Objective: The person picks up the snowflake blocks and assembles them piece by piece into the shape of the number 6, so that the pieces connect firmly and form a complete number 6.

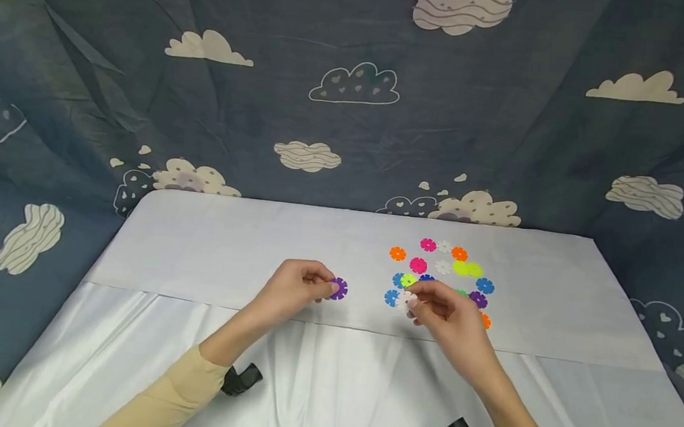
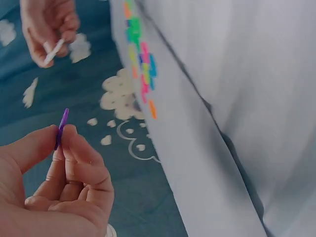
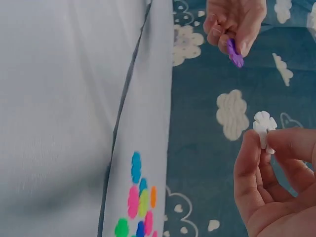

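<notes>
My left hand (image 1: 301, 288) pinches a purple notched disc (image 1: 339, 288) between thumb and forefinger. In the left wrist view that purple disc (image 2: 61, 129) appears edge-on, raised above the table. Across from it my right hand (image 1: 449, 318) pinches white notched discs (image 3: 265, 129) by thumb and forefinger. The left wrist view shows the white pieces (image 2: 53, 52) as two parts meeting at an angle, apparently joined. The purple and white pieces are apart. Behind the right hand lie loose notched discs, among them a pink disc (image 1: 418, 265) and an orange disc (image 1: 397, 253); the hand hides some.
A white cloth (image 1: 223, 244) covers the table, with a fold line across its front part. More discs lie toward the right, including a blue disc (image 1: 485, 286) and a dark purple disc (image 1: 477, 300). A dark cloud-patterned curtain (image 1: 358, 32) hangs behind and at the sides.
</notes>
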`<action>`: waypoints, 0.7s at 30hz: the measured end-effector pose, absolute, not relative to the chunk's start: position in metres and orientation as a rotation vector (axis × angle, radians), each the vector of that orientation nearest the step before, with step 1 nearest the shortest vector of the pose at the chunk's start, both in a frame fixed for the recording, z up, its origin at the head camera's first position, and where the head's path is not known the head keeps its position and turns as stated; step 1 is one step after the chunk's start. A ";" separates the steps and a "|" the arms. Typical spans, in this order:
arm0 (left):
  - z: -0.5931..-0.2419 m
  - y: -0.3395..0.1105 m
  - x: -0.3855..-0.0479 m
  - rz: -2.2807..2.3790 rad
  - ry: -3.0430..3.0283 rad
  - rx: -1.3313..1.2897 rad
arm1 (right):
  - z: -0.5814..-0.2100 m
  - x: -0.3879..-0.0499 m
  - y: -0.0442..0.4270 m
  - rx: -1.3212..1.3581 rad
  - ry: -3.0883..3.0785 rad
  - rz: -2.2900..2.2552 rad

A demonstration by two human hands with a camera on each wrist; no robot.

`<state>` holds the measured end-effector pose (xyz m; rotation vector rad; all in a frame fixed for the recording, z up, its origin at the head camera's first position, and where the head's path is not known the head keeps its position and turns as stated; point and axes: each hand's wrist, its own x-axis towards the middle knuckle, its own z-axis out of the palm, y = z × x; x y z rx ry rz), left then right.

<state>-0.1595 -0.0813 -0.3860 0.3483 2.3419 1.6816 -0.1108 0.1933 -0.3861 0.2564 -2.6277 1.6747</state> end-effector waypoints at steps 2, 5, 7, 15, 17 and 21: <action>-0.383 -0.083 -0.156 1.757 2.280 0.306 | -0.384 -0.107 0.189 0.249 -2.599 1.687; -0.380 -0.084 -0.150 1.830 2.207 0.238 | -0.381 -0.101 0.181 0.236 -2.568 1.695; -0.379 -0.085 -0.145 1.854 2.161 0.212 | -0.378 -0.097 0.176 0.217 -2.554 1.695; -0.378 -0.083 -0.124 1.964 1.984 0.200 | -0.376 -0.080 0.161 0.168 -2.469 1.760; -0.378 -0.082 -0.121 1.982 1.957 0.220 | -0.377 -0.077 0.158 0.158 -2.442 1.798; -0.380 -0.080 -0.116 1.991 1.926 0.243 | -0.379 -0.074 0.151 0.166 -2.425 1.799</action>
